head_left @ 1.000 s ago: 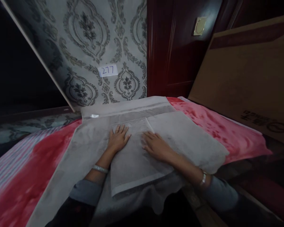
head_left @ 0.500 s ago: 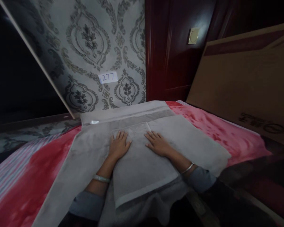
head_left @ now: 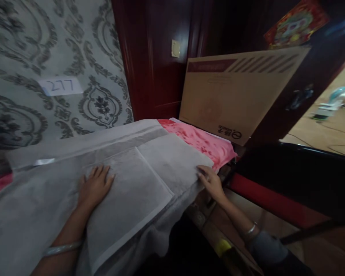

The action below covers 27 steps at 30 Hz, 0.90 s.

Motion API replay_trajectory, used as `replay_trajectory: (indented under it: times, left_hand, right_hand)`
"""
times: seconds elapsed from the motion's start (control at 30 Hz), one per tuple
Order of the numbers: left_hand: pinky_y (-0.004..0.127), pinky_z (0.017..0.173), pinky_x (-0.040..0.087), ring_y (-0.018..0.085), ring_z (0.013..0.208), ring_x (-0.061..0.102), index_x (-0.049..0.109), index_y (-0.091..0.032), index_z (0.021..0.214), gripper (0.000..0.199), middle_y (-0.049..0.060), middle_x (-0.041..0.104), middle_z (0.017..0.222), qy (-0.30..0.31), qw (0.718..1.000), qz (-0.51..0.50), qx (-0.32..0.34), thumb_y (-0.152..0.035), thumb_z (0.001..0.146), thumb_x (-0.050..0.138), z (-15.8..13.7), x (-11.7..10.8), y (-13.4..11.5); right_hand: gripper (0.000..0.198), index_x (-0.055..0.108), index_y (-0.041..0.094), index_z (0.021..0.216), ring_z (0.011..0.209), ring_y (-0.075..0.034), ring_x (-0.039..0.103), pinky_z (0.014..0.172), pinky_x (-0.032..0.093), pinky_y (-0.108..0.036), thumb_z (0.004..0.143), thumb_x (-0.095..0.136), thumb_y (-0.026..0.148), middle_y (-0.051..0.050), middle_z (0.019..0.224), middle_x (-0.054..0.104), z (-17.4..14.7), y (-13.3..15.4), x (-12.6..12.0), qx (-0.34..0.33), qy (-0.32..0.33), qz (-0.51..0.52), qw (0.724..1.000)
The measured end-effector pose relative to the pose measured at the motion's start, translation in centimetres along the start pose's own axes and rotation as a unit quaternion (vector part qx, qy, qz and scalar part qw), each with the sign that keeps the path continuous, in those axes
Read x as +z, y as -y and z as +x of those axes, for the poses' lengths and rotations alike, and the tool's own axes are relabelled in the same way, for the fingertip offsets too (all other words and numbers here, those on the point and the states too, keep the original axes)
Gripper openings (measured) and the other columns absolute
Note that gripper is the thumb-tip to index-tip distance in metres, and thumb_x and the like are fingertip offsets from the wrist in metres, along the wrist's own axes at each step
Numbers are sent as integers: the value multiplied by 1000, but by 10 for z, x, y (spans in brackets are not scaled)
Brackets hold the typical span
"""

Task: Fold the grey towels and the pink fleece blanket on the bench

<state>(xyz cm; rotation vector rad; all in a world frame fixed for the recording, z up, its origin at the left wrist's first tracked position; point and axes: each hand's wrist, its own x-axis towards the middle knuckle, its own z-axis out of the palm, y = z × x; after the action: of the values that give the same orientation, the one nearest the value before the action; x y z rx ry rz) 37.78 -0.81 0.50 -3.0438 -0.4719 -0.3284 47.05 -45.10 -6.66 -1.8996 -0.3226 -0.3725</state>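
Fingers spread wide, the left hand [head_left: 94,188] lies on the grey cloth [head_left: 129,188], which sags over the near edge of the pink cover [head_left: 211,146]. Whether the right hand [head_left: 214,184] pinches its right end, I can't tell. I'd press evenly, avoiding creases.

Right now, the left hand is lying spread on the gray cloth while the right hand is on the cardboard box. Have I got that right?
Not quite: the head view shows the right hand at the gray cloth's right edge, with the box farther back. The left hand is indeed lying spread on the cloth.
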Motion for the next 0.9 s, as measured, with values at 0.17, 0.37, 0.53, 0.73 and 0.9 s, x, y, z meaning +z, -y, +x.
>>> replay_trajectory:
  times: [0.17, 0.37, 0.53, 0.73, 0.9]
  left_hand:
    - [66, 116, 26, 36, 149, 29, 44, -10, 150, 65, 17, 37, 159, 15, 1000, 9, 1, -44, 99, 23, 2, -3, -2]
    - [65, 116, 26, 36, 148, 31, 48, -11, 147, 63, 18, 40, 157, 13, 1000, -5, -5, -44, 97, 25, 2, -5, -3]
    - [63, 117, 26, 36, 148, 31, 49, -13, 147, 62, 17, 42, 157, 9, 1000, -3, -2, -42, 97, 27, 3, -4, 0]
    - [64, 116, 26, 36, 146, 34, 52, -13, 144, 60, 18, 45, 154, -17, 1000, -14, 3, -41, 97, 28, 0, 3, 2]
    - [55, 120, 26, 33, 140, 44, 67, -13, 126, 54, 17, 57, 144, -69, 985, -158, 9, -41, 88, 41, -3, 2, 8]
  right_hand:
    - [37, 67, 19, 90, 74, -23, 68, 73, 56, -40, 63, 72, 44, -8, 82, 72, -16, -16, -23, 236, -74, 210, 946]
    - [26, 64, 19, 88, 64, -18, 67, 63, 58, -32, 67, 71, 32, -6, 77, 71, -6, -15, -19, 287, -55, 297, 909]
    - [15, 58, 21, 77, 69, -18, 68, 70, 59, -32, 68, 69, 27, -3, 73, 67, 15, -12, -21, 299, -68, 337, 890]
    - [5, 58, 23, 76, 67, -19, 67, 70, 60, -33, 73, 62, 25, -3, 69, 67, 51, -4, -19, 298, -65, 353, 885]
    - [10, 61, 22, 74, 61, -22, 66, 62, 60, -37, 66, 66, 20, -3, 61, 65, 70, 10, -5, 265, -43, 337, 903]
